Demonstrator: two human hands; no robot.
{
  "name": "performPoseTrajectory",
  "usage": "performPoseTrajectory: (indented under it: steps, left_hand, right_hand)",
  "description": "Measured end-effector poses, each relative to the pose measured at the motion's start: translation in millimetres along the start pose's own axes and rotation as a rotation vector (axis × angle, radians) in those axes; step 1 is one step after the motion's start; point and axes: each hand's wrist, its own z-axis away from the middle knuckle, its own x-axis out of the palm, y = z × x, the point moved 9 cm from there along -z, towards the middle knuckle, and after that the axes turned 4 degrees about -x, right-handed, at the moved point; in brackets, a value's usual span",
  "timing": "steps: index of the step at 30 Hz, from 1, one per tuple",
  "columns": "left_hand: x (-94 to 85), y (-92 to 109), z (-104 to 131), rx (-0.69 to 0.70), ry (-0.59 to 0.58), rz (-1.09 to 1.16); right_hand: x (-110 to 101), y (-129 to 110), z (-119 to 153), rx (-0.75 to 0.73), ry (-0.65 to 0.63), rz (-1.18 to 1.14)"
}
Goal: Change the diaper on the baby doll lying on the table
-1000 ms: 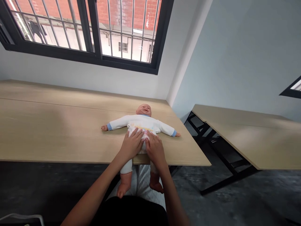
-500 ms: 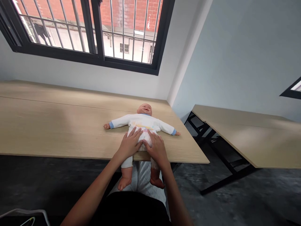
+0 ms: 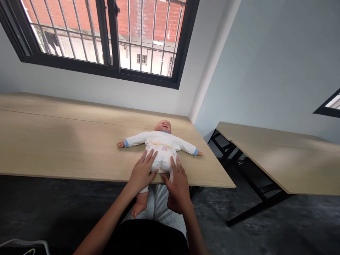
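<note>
A baby doll in a white outfit with blue cuffs and collar lies on its back at the table's near edge. Its head points to the window, its arms are spread, and its lower legs hang over the edge. My left hand rests with fingers stretched on the doll's hip and upper leg on the left. On the other leg lies my right hand, fingers extended, thumb toward the middle. The doll's right-side foot is partly hidden behind my right hand and wrist.
The doll's light wooden table runs along the wall below a barred window. A second wooden table with black metal legs stands to the right, across a gap. Part of a white-edged object shows at bottom left.
Both hands have slid down from the doll's belly and waist toward its upper legs, and they are farther apart. More of the doll's printed front shows. The view has tilted slightly.
</note>
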Motion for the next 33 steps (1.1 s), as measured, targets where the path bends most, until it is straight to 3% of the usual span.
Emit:
performPoseTrajectory:
  steps: [8, 15, 19, 26, 33]
  left_hand:
    - [-3.4, 1.9, 34.8, -0.067, 0.218, -0.029]
    - [-8.7, 4.7, 50.5, -0.058, 0.413, -0.035]
    - [-10.1, 2.4, 49.7, -0.07, 0.438, -0.015]
    - [-10.2, -4.8, 50.9, -0.11, 0.37, 0.068]
    - [-38.0, -8.2, 67.4, -0.103, 0.423, 0.226]
  right_hand:
    - [-4.0, 4.8, 15.3, 0.103, 0.23, -0.039]
    - [-7.0, 4.2, 19.2, 0.109, 0.325, -0.04]
    - [-7.1, 4.0, 18.9, 0.112, 0.323, -0.025]
    - [-10.2, 4.5, 19.3, 0.138, 0.318, -0.12]
    - [-24.3, 33.8, 15.7, 0.286, 0.257, -0.414]
